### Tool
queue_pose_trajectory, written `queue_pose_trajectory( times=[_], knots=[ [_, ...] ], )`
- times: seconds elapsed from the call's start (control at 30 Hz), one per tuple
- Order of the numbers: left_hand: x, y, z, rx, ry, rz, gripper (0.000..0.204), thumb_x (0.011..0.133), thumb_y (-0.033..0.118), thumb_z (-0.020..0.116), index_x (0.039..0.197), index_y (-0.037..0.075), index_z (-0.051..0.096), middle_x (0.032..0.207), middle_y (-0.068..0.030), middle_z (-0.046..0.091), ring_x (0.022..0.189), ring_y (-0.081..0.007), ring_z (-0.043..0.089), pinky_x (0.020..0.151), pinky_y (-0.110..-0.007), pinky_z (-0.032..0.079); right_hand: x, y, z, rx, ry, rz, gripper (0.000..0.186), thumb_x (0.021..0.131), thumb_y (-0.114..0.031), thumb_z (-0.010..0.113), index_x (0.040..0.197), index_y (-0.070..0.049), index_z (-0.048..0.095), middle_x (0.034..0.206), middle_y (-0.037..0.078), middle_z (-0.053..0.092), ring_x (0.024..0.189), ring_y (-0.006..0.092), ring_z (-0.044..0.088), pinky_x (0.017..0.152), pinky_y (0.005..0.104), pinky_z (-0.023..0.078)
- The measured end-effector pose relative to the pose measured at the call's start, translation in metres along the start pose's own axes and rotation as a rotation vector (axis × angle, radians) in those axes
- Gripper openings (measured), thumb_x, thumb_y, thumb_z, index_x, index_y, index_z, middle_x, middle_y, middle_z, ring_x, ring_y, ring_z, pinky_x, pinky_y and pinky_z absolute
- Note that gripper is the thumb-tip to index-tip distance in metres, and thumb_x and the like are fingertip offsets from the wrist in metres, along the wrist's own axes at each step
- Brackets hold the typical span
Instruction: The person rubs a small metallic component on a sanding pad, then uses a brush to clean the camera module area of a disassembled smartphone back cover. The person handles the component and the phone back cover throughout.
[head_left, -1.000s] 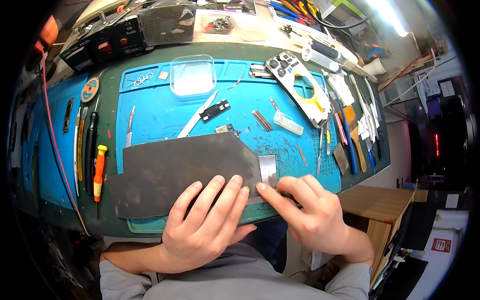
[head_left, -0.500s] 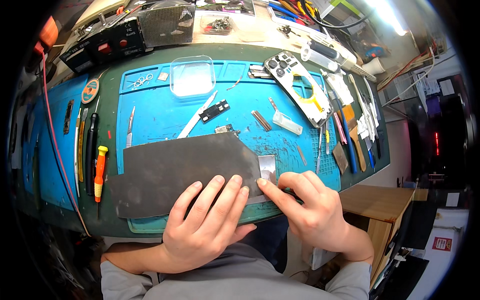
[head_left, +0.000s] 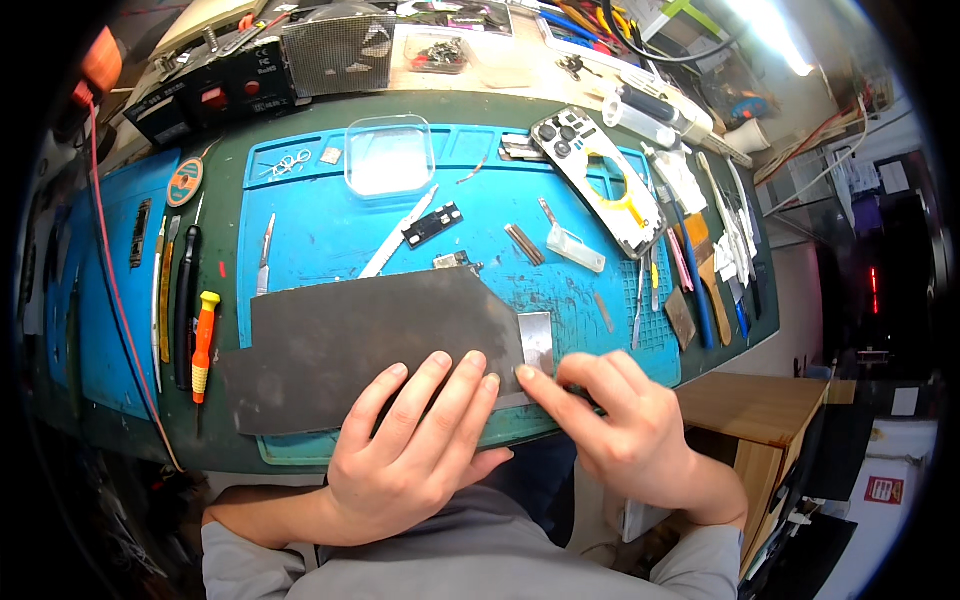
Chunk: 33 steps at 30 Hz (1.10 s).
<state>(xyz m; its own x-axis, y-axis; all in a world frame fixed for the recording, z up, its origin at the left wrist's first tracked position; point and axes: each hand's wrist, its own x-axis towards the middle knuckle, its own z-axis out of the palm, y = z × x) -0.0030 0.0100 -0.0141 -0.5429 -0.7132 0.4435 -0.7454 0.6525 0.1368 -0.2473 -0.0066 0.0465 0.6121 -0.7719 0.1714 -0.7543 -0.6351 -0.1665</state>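
My left hand (head_left: 410, 460) lies with fingers outstretched on a dark grey sheet (head_left: 330, 350), pressing near its lower edge. At the sheet's right end, my right hand (head_left: 625, 430) rests its index fingertip beside a shiny metal plate (head_left: 536, 340) that sticks out from that end. The other right fingers are curled, and what is under them is hidden. Beneath the sheet is a blue work mat (head_left: 480, 180), carrying a clear box (head_left: 389, 155), a small black part (head_left: 430, 223), a clear plastic holder (head_left: 574, 247) and a phone frame (head_left: 600, 180).
An orange screwdriver (head_left: 204, 345) and other slim tools lie left of the mat. More tools (head_left: 705, 290) crowd its right side. A black device (head_left: 210, 90) and parts trays line the back. A wooden cabinet (head_left: 745, 405) stands at the lower right, and a red cable (head_left: 120, 320) runs down the left.
My right index fingertip has shifted slightly up along the sheet's edge and back down. My left hand stays in place. The camera view has shifted very slightly.
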Motion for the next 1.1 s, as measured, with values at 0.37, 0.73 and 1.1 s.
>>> queue_pose_trajectory(
  times=[0.37, 0.73, 1.1],
  knots=[
    [0.0, 0.001, -0.001, -0.005, 0.004, -0.004, 0.053, 0.107, 0.055, 0.062, 0.128, 0.009, 0.08, 0.14, -0.007, 0.075, 0.13, -0.0265, 0.068, 0.114, -0.045, 0.049, 0.001, 0.004, 0.003, 0.025, 0.038, 0.048, 0.056, 0.074, 0.0, 0.074, 0.13, -0.005, 0.078, 0.104, 0.005, 0.063, 0.079, 0.0192, 0.061, 0.061, 0.0301, 0.054],
    [0.009, 0.001, -0.013, -0.267, 0.151, -0.078, 0.049, 0.094, 0.043, 0.083, 0.126, 0.006, 0.078, 0.132, -0.0109, 0.076, 0.124, -0.0313, 0.069, 0.111, -0.047, 0.05, -0.018, -0.018, 0.004, 0.49, 0.31, 0.18, 0.042, 0.088, 0.01, 0.081, 0.128, -0.001, 0.078, 0.107, 0.012, 0.07, 0.087, 0.0242, 0.07, 0.073, 0.0334, 0.057],
    [0.015, 0.028, -0.023, -1.323, 0.18, -0.357, 0.007, 0.098, 0.003, 0.081, 0.1, -0.002, 0.076, 0.098, -0.0092, 0.076, 0.077, -0.0105, 0.069, 0.058, -0.025, 0.055, -0.043, -0.046, -0.003, 0.505, 0.419, 0.125, 0.041, 0.084, 0.005, 0.086, 0.123, -0.003, 0.079, 0.107, 0.011, 0.072, 0.089, 0.0244, 0.069, 0.073, 0.0339, 0.056]
  ],
)
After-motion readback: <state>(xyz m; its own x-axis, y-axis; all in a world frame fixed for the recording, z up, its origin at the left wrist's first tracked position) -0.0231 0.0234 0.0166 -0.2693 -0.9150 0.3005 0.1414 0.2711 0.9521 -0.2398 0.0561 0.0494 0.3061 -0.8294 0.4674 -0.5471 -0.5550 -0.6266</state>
